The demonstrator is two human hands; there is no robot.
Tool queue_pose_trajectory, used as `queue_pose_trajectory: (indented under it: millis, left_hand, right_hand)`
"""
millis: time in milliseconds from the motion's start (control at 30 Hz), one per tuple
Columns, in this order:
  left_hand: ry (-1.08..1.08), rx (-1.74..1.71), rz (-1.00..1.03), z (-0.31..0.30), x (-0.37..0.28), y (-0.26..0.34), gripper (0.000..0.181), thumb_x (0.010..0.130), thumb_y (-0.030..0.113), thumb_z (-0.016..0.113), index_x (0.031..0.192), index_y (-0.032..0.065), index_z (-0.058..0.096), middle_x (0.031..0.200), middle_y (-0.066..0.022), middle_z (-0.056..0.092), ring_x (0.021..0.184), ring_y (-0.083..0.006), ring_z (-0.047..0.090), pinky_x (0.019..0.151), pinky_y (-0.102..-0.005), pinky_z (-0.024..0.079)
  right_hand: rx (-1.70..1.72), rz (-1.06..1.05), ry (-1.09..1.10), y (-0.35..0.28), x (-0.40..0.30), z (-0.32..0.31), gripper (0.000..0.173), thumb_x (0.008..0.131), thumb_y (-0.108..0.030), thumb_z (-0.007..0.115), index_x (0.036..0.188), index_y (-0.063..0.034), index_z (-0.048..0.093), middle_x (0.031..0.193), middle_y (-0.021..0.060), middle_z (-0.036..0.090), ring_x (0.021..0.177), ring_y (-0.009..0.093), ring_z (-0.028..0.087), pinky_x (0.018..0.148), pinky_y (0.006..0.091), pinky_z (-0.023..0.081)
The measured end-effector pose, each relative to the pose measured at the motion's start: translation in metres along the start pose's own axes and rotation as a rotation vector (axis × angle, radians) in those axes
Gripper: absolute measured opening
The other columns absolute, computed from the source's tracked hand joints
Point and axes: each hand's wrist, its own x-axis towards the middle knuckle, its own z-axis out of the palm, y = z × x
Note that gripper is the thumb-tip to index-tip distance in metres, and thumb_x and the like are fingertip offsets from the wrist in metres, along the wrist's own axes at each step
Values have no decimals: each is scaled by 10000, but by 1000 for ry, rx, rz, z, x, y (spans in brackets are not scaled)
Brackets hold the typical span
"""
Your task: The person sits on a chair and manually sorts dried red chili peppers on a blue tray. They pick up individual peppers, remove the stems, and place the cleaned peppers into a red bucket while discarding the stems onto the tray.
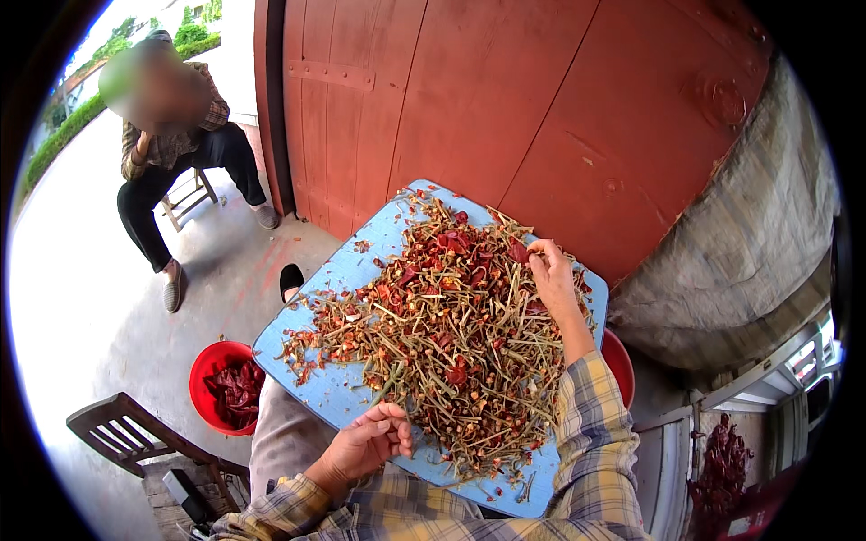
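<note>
A large heap of dried chili stems and caps [440, 318], mixed with red chili scraps, covers much of a light blue tabletop [325, 365] in front of me. My right hand [553, 277] is over the heap's far right side, thumb and fingertips together at a dark red dried chili piece [519, 253]. At the near edge of the tabletop is my left hand [372, 438], fingers loosely curled and apart from the thumb, with nothing visible in it. A brighter red chili scrap [457, 371] lies on the heap between my hands.
At left, a red bucket [220, 351] contains dark red dried chilies [237, 393]. Another red container [618, 368] shows partly beyond the tabletop's right edge. A wooden chair [122, 433] stands lower left. A seated person [183, 145] faces me near the red wooden door [473, 101].
</note>
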Motion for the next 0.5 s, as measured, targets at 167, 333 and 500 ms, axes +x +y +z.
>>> queue_pose_trajectory:
  millis: [167, 333, 500]
  left_hand:
    - [39, 20, 37, 3, -1, -2, 211, 968, 147, 461, 1151, 71, 534, 973, -94, 595, 891, -219, 592, 809, -382, 501]
    - [75, 99, -2, 11, 6, 0, 265, 973, 264, 482, 1164, 84, 523, 974, -59, 600, 886, -178, 589, 816, -347, 493]
    - [128, 19, -8, 21, 7, -2, 293, 984, 314, 453, 1159, 91, 528, 986, -52, 605, 892, -182, 602, 793, -355, 506]
  right_hand:
    - [381, -154, -114, -54, -70, 18, 121, 878, 2, 545, 998, -12, 553, 992, 61, 586, 862, 127, 585, 759, 284, 479]
    - [157, -523, -296, -117, -136, 31, 175, 788, 44, 607, 938, -42, 576, 1050, 93, 589, 893, 204, 618, 723, 304, 513]
    - [0, -825, -430, -135, -178, 56, 244, 722, -37, 690, 941, -76, 590, 1026, 67, 583, 932, 254, 615, 736, 354, 525]
